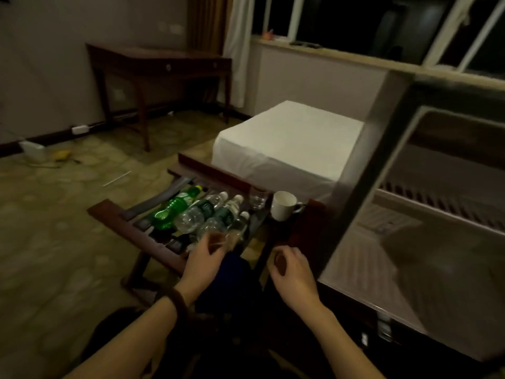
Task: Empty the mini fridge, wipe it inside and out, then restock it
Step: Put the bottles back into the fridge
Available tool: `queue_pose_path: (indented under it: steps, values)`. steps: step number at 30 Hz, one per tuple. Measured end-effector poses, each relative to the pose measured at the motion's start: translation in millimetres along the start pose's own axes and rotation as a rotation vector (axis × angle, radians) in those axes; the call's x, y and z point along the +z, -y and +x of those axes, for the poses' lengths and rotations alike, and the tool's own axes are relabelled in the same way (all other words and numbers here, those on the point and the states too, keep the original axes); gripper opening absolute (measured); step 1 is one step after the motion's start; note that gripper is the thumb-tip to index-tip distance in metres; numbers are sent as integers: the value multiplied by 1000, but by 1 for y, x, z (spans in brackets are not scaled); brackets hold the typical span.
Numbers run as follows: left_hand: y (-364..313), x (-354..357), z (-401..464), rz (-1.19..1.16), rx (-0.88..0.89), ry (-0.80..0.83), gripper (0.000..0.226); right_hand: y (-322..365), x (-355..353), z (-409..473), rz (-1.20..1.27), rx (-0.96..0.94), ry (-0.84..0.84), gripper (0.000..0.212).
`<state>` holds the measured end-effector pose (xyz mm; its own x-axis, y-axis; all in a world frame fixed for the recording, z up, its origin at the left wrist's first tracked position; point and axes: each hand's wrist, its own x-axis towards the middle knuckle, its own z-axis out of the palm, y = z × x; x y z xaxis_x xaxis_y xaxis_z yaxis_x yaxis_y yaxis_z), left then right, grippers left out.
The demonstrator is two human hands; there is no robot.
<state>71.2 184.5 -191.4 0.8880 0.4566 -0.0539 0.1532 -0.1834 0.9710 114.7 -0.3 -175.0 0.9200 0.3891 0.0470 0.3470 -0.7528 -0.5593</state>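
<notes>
Dim hotel-room carpet is stretching out around us, with a dark desk (158, 64) standing by the far wall. We are parking the drinks on a wooden luggage rack (128, 222) so the shelves get bare for wiping: a green bottle (172, 210) is lying against several water bottles (207, 217), beside a small glass (257, 196) and a white mug (282, 205). Our left hand (206, 251) is pinching a small brownish glass (217, 239), too blurred to identify, over the rack. Our right hand (292, 266) is curling loosely, holding nothing. At right, the mini fridge door (426, 203) is standing open, grey and smeared with motion.

The left hand (207, 251) is motion-blurred over a small glass-like object, perhaps held; both forearms run off-frame.
</notes>
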Motion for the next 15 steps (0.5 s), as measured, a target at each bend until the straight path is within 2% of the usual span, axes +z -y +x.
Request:
queue_pose_path:
  steps: [4, 9, 15]
  values:
    - [26, -18, 57, 145, 53, -89, 22, 4, 54, 64, 87, 62, 106, 33]
    - [50, -11, 129, 458, 120, -10, 45, -2, 111, 143, 258, 217, 171, 31]
    - [70, 26, 177, 881, 124, 39, 76, -22, 155, 206, 430, 514, 233, 40]
